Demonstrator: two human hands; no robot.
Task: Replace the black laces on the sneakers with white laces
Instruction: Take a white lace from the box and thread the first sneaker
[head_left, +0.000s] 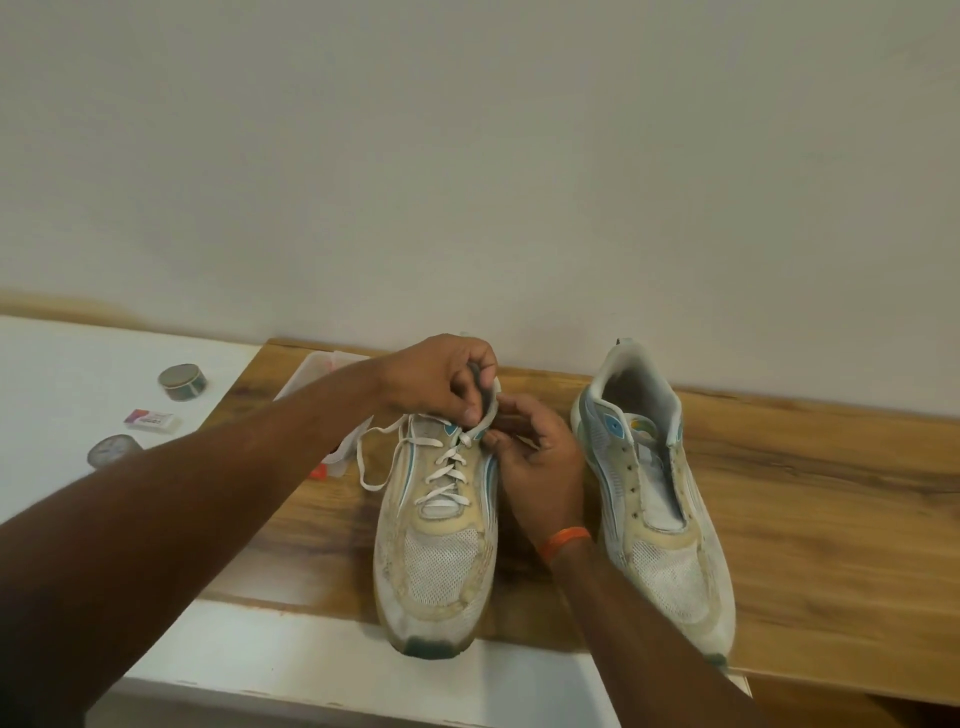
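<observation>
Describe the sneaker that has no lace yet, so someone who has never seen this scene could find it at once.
Start at the wooden board against the wall. Two worn white sneakers stand on it; take the unlaced sneaker, right of both hands. Its eyelets are bare, while the laced sneaker carries a white lace.

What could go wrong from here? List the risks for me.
1. The left sneaker has its toe past the wooden board's front edge; tugging the white lace might tip or slide it off.
2. The lace's free end loops loosely toward the clear plastic container; it could snag there.
3. The left hand and right hand crowd the top eyelets, so an eyelet could be missed. The right sneaker has no lace yet.
</observation>
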